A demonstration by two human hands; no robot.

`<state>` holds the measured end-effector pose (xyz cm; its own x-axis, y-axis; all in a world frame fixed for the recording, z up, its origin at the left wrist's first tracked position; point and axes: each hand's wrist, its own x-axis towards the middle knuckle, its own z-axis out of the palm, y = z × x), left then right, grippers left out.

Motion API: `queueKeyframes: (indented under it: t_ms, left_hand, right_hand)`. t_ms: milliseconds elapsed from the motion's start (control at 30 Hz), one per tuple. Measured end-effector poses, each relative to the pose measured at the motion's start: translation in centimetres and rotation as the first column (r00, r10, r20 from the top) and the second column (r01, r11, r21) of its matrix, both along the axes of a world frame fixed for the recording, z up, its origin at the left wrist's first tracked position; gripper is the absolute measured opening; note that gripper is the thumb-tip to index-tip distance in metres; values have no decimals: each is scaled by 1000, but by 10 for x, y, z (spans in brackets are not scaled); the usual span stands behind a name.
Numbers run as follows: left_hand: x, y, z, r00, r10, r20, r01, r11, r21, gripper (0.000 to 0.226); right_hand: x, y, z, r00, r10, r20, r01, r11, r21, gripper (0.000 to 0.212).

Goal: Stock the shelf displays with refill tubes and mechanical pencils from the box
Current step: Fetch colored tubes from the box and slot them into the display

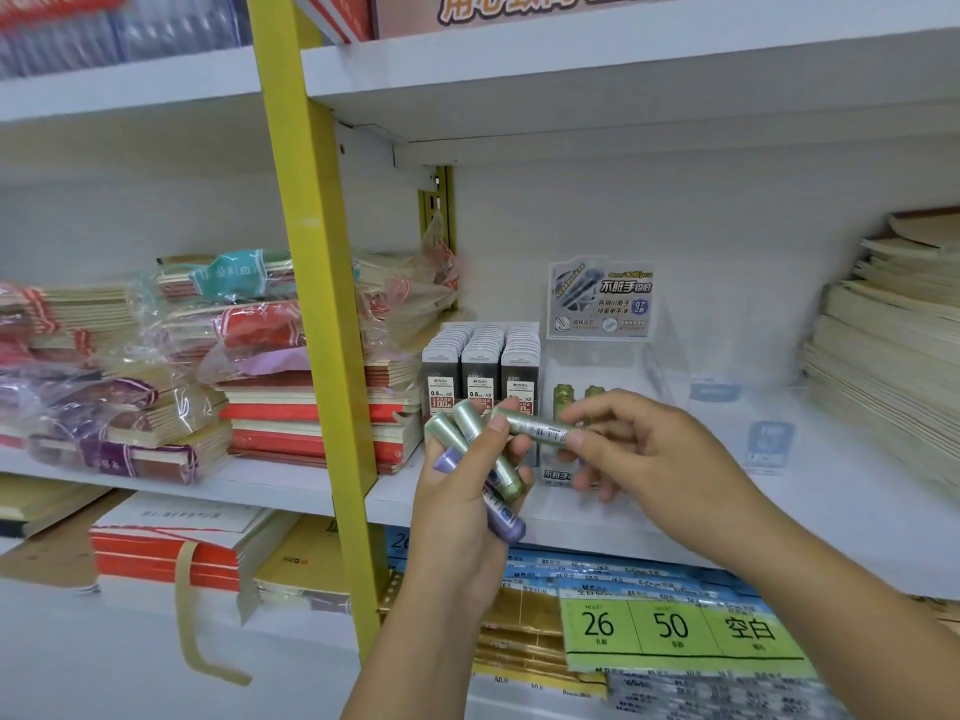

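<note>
L hand [457, 517] grips a bunch of shiny pale-green refill tubes [470, 423] plus a lilac metallic tube [503, 514], fingers curled round them, caps pointing to 11 o'clock. R hand [654, 459], at 3 o'clock of it, pinches a single pale-green labelled tube [537, 427] betw. thumb & fingertips, tube approx. level. Both are in front of the white shelf [857, 511]. At 12 o'clock of the hands: clear plastic display box [662, 363] w/ printed header card, two glittery green tubes [563, 400] upright inside. Black lead-refill packs [480, 371] in rows just beside, at its 9 o'clock.
</note>
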<state>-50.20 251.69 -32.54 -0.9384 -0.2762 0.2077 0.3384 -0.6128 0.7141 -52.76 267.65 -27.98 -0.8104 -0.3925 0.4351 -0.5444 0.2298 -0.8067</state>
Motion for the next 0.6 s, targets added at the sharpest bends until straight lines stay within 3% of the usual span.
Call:
queueKeyframes:
  t_ms: [67,167,333,433,600]
  left_hand:
    - [0,0,0,1000,11,-12,-11,999,-33,28]
    - [1,-2,-1,999,42,-2,-41,983,-179,19]
    - [-2,-7,-3,996,88,17,-80,956,-281,16]
    - [-1,-10,-3,994,93,54,-69,935,-349,15]
    - [1,-11,-2,994,38,105,5,924,-382,21]
  right_hand:
    - [-3,0,1,1000,-28,1,28,997,-77,17]
    - [-5,5,3,1000,17,25,-14,994,-109,24]
    - [-8,9,1,992,90,91,-73,982,-175,25]
    - [-11,8,-2,998,40,56,-29,980,-199,25]
    - [-13,10,1,995,94,-17,-95,975,-202,38]
